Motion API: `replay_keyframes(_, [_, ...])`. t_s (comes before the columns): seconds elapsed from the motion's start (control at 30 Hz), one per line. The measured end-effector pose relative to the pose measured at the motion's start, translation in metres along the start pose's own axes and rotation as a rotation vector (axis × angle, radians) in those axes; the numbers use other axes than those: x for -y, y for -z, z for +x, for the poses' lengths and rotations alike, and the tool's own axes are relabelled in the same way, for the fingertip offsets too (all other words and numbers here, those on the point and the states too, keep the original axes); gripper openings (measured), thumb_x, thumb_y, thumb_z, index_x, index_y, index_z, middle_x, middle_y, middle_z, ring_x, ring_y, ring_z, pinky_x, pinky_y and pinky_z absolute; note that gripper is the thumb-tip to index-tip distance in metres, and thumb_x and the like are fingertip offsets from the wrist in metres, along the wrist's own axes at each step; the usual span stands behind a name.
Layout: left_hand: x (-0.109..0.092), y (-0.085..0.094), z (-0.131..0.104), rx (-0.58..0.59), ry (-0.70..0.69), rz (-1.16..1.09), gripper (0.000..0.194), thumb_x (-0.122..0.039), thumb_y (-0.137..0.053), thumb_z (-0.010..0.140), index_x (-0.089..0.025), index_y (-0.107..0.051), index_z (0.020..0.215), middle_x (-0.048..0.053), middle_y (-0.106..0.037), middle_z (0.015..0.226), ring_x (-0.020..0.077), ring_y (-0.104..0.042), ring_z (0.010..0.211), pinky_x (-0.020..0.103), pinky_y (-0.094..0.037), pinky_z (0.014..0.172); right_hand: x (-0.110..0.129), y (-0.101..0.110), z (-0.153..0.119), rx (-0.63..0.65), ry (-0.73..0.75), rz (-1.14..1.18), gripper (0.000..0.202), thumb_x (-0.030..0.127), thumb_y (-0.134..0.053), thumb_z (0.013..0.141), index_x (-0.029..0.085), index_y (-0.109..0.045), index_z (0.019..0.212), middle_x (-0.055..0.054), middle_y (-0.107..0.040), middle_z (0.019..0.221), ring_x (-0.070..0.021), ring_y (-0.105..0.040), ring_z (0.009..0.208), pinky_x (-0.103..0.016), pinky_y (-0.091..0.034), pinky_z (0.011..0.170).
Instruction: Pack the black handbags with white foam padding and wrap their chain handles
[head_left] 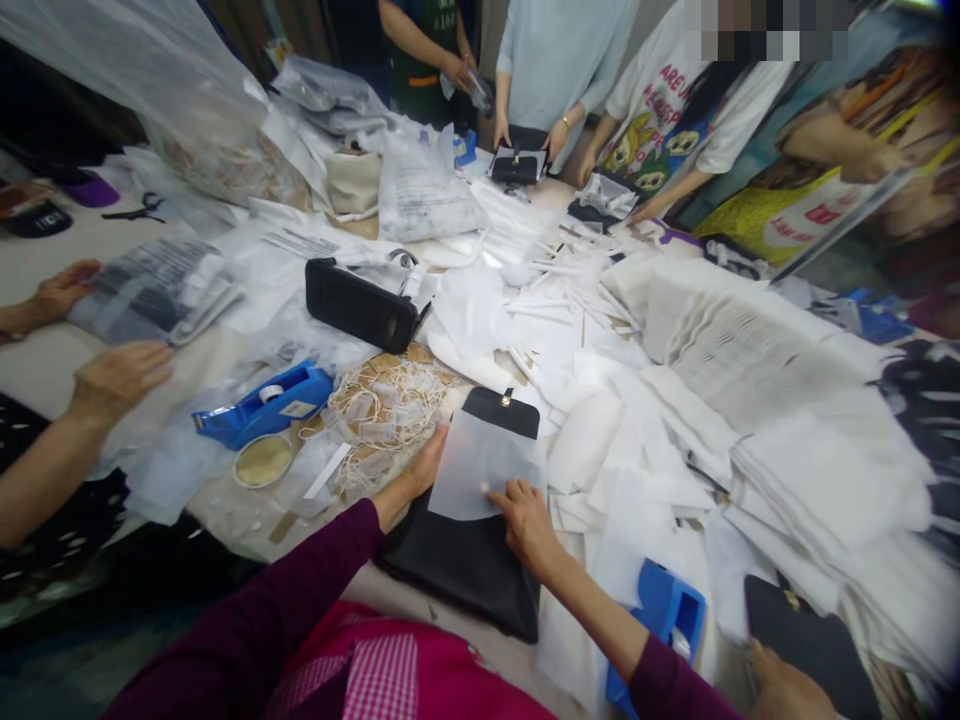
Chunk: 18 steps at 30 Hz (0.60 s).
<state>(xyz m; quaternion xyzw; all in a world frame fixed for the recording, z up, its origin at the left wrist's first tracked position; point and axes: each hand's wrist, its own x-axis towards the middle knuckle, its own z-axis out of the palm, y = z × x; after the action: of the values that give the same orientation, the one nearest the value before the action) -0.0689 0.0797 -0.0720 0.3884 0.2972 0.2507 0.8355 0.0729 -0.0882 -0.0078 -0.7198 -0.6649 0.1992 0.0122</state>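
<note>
In front of me lies a black bag [465, 570] with its flap [495, 408] folded back and a gold-coloured clasp on the flap. A translucent white sheet [480, 465] covers the part just below the flap. My left hand [424, 465] grips the left edge of the bag beside the sheet; some of its fingers are hidden. Over the sheet's right side, my right hand [529, 525] rests with its index finger stretched onto the sheet and the other fingers partly bent.
Blue tape dispensers [266, 403] stand left and right of the bag. White strings [386, 405] lie nearby. Another black bag [364, 303] sits farther back. Stacked white sheets [757, 350] fill the right side. Co-workers' hands [120, 385] handle wrapped goods and bags around the table.
</note>
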Motion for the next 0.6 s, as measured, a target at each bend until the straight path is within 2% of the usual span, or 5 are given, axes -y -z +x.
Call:
replay_keyframes(0.13, [0.006, 0.002, 0.001, -0.029, 0.011, 0.074, 0.049, -0.039, -0.066, 0.076, -0.015, -0.053, 0.116, 0.010, -0.062, 0.111, 0.0260, -0.058, 0.102, 0.039, -0.046, 0.090, 0.012, 0.000, 0.000, 0.063, -0.052, -0.056, 0.039, 0.002, -0.047, 0.077, 0.023, -0.061, 0.107, -0.009, -0.057, 0.100, -0.0263, -0.046, 0.098, -0.037, -0.033, 0.076])
replay_keyframes(0.27, [0.017, 0.007, 0.006, -0.104, -0.006, 0.170, 0.050, -0.022, -0.066, 0.069, -0.017, -0.050, 0.116, 0.008, -0.061, 0.110, 0.0229, -0.057, 0.102, 0.036, -0.046, 0.091, 0.007, 0.014, 0.014, 0.208, 0.032, 0.043, 0.031, 0.032, -0.060, 0.082, 0.025, -0.059, 0.112, -0.008, -0.058, 0.102, -0.0259, -0.051, 0.094, -0.034, -0.039, 0.072])
replay_keyframes(0.4, [0.022, 0.011, 0.010, -0.066, -0.021, 0.195, 0.049, -0.020, -0.061, 0.070, -0.017, -0.049, 0.117, 0.007, -0.061, 0.110, 0.0223, -0.057, 0.102, 0.036, -0.046, 0.089, -0.005, 0.020, 0.044, 0.019, 0.115, 0.058, 0.038, 0.029, -0.052, 0.089, 0.026, -0.051, 0.126, -0.009, -0.056, 0.115, -0.0227, -0.051, 0.102, -0.033, -0.041, 0.082])
replay_keyframes(0.47, [0.023, 0.012, 0.011, -0.065, -0.019, 0.204, 0.050, -0.019, -0.061, 0.069, -0.017, -0.049, 0.118, 0.008, -0.060, 0.111, 0.0222, -0.056, 0.104, 0.035, -0.047, 0.088, -0.009, 0.009, 0.055, -0.090, 0.116, -0.003, 0.046, 0.026, -0.054, 0.087, 0.026, -0.045, 0.133, -0.010, -0.051, 0.130, -0.0260, -0.043, 0.117, -0.040, -0.036, 0.095])
replay_keyframes(0.6, [0.026, 0.013, 0.014, -0.129, -0.006, 0.177, 0.057, -0.019, -0.062, 0.067, -0.019, -0.045, 0.122, 0.008, -0.059, 0.110, 0.0207, -0.057, 0.100, 0.032, -0.048, 0.083, -0.012, -0.027, 0.058, -0.146, -0.012, -0.030, 0.053, 0.032, -0.052, 0.089, 0.031, -0.036, 0.140, -0.007, -0.038, 0.146, -0.0302, -0.032, 0.129, -0.052, -0.022, 0.105])
